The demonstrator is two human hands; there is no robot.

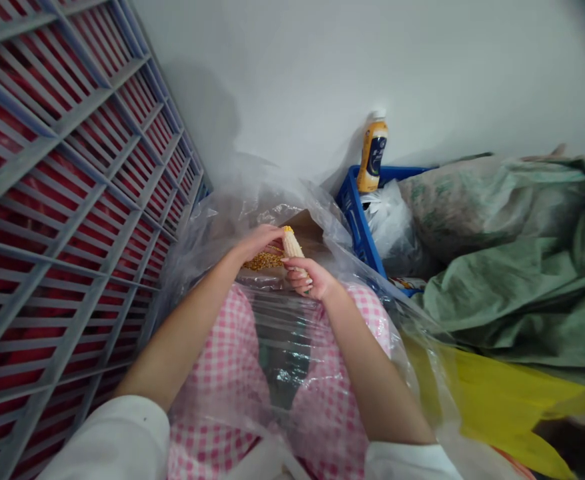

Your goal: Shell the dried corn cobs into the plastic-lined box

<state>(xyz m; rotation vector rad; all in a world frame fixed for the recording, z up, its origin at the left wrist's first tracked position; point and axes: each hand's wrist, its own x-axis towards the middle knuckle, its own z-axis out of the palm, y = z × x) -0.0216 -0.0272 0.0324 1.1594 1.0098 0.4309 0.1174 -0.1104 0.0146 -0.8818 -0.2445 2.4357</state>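
A corn cob (pixel 292 248), mostly stripped white with a few yellow kernels at its tip, is held upright between both hands. My right hand (pixel 308 277) wraps round its lower part. My left hand (pixel 259 239) curls against its upper left side. Below the hands lies a small pile of loose yellow kernels (pixel 263 261) inside a large clear plastic bag (pixel 282 327) spread over my lap, which is covered in pink checked cloth (pixel 227 373).
A grey crate wall with red inside (pixel 67 200) rises at the left. A blue crate (pixel 359 220) with an orange bottle (pixel 372 155) stands behind. Green sacks (pixel 512 267) and a yellow bag (pixel 512 400) fill the right. A white wall (pixel 372 60) is ahead.
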